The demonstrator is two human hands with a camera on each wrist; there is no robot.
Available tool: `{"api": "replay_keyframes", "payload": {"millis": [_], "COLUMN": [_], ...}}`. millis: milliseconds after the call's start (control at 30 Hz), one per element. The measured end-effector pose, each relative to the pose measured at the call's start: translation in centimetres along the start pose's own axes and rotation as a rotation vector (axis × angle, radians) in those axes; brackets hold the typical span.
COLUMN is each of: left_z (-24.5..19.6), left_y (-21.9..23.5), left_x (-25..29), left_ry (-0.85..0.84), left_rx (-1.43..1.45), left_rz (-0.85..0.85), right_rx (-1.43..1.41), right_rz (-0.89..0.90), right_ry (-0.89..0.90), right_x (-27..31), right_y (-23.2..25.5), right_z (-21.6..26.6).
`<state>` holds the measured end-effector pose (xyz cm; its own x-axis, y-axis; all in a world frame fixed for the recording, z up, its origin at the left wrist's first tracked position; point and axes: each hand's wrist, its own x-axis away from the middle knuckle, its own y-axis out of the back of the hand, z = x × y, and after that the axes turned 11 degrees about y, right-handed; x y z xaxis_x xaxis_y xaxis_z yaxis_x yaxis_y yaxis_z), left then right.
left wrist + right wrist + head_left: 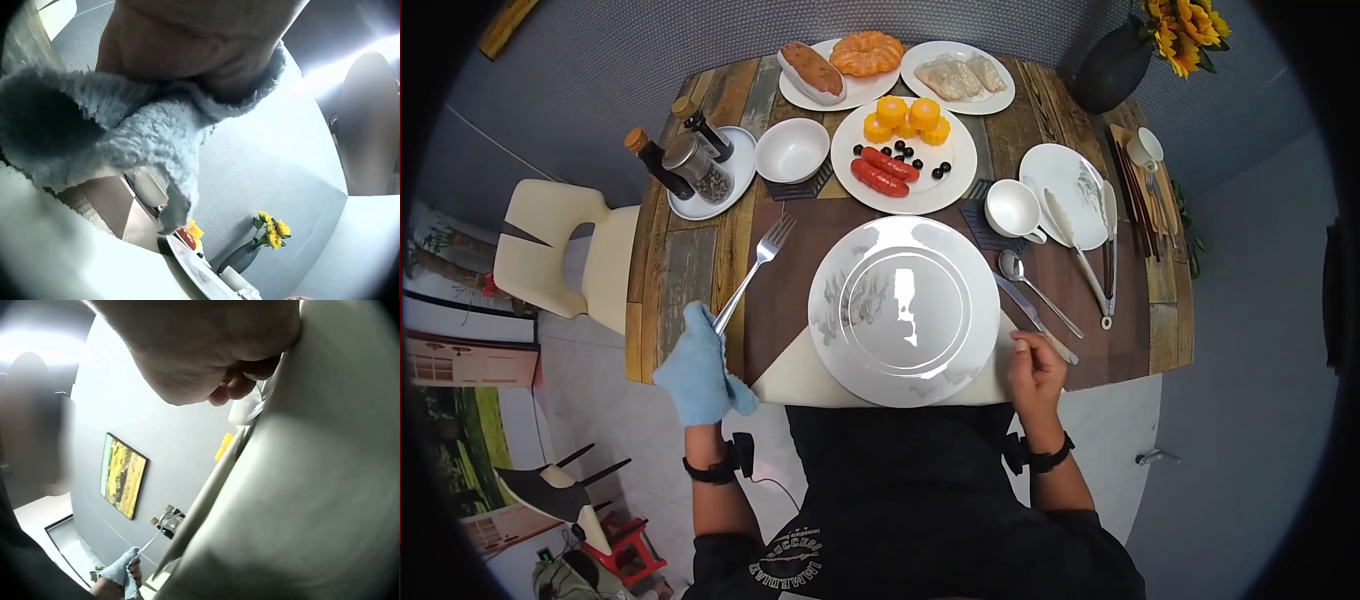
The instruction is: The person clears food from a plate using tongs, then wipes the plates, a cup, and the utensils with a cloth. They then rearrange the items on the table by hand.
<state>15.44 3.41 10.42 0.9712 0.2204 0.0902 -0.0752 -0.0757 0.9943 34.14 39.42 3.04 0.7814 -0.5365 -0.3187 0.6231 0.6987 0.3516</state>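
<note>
A light blue cloth [697, 368] covers most of my left hand [135, 571] at the left front corner of the table. Through this cloth the hand grips the handle of a silver fork [774, 243], whose tines point up and away over the table. In the left wrist view the cloth [150, 134] hangs in folds below the wrist. My right hand [1037, 372] rests at the table's front edge with loosely curled fingers and holds nothing. Near its fingertips lie a table knife [1036, 318] and a spoon [1040, 292]. Between the hands sits a large patterned plate [850, 345].
Behind are a plate [960, 190] with sausages, corn and dark berries, a bowl [793, 150], a cup [1012, 208] and two bread plates. Tongs [1084, 255] lean on a small plate [1050, 165] at right. A tray [745, 165] holds seasoning bottles. A vase [1110, 75] stands back right.
</note>
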Motion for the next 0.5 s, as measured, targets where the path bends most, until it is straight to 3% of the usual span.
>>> {"api": "replay_keyframes", "payload": {"millis": [67, 100, 167, 200, 267, 300, 367, 500], "left_z": [-0.2, -0.4, -0.9, -1.3, -2.1, -2.1, -1.7, -2.2], "left_y": [-1.4, -2.2, -3.4, -3.5, -3.6, -4.0, -4.7, -4.5], "left_x": [-0.8, -1.1, -1.6, -1.5, -1.2, -1.4, -2.0, -1.7], "left_ry": [-0.13, -0.133, -0.234, -0.24, -0.29, -0.294, -0.456, -0.478], "left_rx": [-0.073, -0.075, -0.249, -0.25, -0.566, -0.567, -0.457, -0.48], "left_rz": [-0.164, -0.165, -0.425, -0.425, -0.571, -0.571, -0.71, -0.756], "right_rx": [0.018, 0.109, 0.2, 0.202, 0.223, 0.223, 0.23, 0.23], "right_rz": [-0.041, -0.054, -0.081, -0.086, -0.07, -0.073, -0.062, -0.045], "right_ry": [0.012, 0.086, 0.168, 0.164, 0.148, 0.144, 0.179, 0.142], "right_x": [0.3, 0.3, 0.3, 0.4, 0.3, 0.3, 0.4, 0.3], "right_y": [0.8, 1.2, 1.5, 1.5, 1.3, 1.3, 1.2, 1.1], "right_z": [-1.2, -1.4, -1.4, -1.1, -0.6, -0.8, -1.2, -1.0]}}
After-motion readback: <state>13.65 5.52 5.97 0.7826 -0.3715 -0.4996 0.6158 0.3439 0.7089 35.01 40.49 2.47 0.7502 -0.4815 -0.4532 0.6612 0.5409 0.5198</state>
